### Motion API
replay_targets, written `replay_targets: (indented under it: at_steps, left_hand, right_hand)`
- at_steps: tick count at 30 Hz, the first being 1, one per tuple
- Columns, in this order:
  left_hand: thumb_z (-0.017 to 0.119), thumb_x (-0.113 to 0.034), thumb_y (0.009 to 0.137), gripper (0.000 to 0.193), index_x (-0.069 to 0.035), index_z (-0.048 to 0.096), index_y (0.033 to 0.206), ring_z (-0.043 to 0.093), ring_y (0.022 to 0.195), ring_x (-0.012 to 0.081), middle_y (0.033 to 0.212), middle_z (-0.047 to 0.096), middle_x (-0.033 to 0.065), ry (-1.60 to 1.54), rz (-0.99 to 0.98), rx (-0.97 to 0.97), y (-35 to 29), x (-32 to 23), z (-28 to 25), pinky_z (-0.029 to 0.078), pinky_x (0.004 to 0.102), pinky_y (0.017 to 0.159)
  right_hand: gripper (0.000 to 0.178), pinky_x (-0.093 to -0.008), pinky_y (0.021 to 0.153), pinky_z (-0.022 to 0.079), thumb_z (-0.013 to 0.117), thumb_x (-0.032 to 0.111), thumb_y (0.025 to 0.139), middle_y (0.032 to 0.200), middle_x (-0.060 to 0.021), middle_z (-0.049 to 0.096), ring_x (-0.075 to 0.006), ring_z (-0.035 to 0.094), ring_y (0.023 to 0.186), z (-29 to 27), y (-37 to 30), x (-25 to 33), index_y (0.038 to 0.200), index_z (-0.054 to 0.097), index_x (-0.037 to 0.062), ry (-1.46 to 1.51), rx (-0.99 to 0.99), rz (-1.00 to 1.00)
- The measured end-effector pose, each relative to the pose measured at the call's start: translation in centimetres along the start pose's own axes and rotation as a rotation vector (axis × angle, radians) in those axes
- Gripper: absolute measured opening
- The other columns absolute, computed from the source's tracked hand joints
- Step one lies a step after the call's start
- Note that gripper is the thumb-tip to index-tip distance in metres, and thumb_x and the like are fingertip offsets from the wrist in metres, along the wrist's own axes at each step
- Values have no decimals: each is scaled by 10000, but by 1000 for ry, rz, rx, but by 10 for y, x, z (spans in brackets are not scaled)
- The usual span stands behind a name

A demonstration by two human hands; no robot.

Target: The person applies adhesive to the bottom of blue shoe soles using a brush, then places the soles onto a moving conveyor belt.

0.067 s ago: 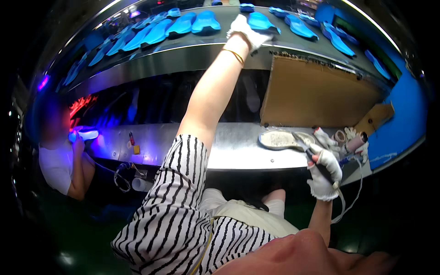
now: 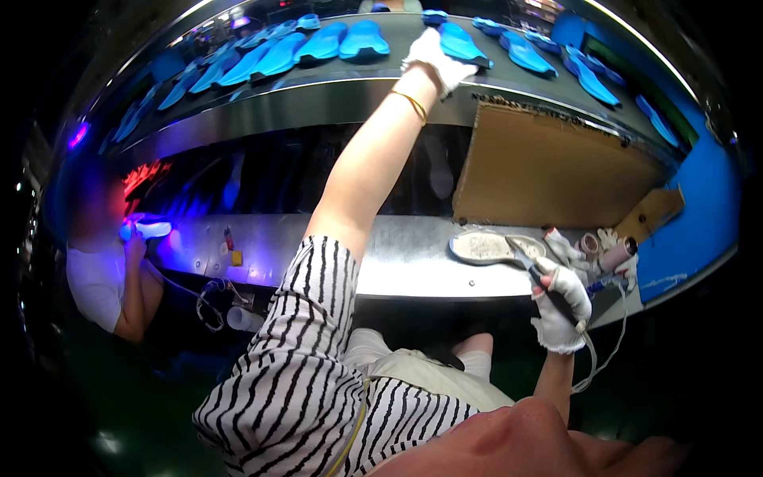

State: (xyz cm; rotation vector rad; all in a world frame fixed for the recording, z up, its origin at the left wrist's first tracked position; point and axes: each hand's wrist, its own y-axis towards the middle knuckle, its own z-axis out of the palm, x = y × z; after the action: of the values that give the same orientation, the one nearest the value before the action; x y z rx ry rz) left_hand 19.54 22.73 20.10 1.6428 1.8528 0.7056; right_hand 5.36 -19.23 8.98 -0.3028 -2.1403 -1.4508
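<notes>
My left arm reaches across to the conveyor belt, where my white-gloved left hand (image 2: 437,63) curls around the left side and near end of a blue shoe sole (image 2: 461,45). That sole lies among several similar ones. At the right, my gloved right hand (image 2: 563,310) is closed around the dark handle of a corded hand tool (image 2: 558,300) with a flat, pointed metal tip. Bare fingertips show through this glove. The tool's tip lies over the right end of a pale, worn-looking sole (image 2: 485,246) on the metal bench.
Blue soles line the conveyor belt (image 2: 318,85). A cardboard sheet (image 2: 556,171) leans against its front. Gloves and a thread spool (image 2: 618,254) crowd the bench's right end, with a white cord (image 2: 612,354) hanging below. Another person (image 2: 111,278) works at the left under violet light.
My left hand has shifted slightly right, and its fingers now meet the blue sole's left edge. My right hand keeps its hold on the tool. The whole view has shifted slightly.
</notes>
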Motion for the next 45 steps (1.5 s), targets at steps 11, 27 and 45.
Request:
replay_targets:
  at_steps: [11, 27, 45]
  left_hand:
    - [591, -331, 750, 612, -121, 430, 1302, 438, 1183, 293, 1264, 497, 131, 246, -151, -255, -84, 95, -137, 289, 428, 1022]
    - [457, -660, 778, 688, -193, 502, 1281, 457, 1208, 300, 1329, 468, 99, 519, -897, 296, -138, 249, -190, 342, 401, 1008]
    - [569, -359, 830, 392, -131, 583, 1149, 586, 990, 299, 1068, 621, 139, 355, -389, 388, -98, 210, -158, 455, 363, 873]
  right_hand:
    - [219, -256, 690, 466, 672, -90, 699, 822, -46, 582, -129, 552, 753, 15, -8, -33, 866, 594, 28, 72, 20, 147]
    - [212, -259, 743, 480, 660, -79, 740, 922, -72, 610, -146, 584, 838, 43, 13, -32, 920, 597, 13, 92, 39, 317]
    - [201, -236, 675, 483, 651, -87, 744, 869, -61, 592, -115, 573, 730, 51, 20, -26, 918, 590, -8, 194, 89, 344]
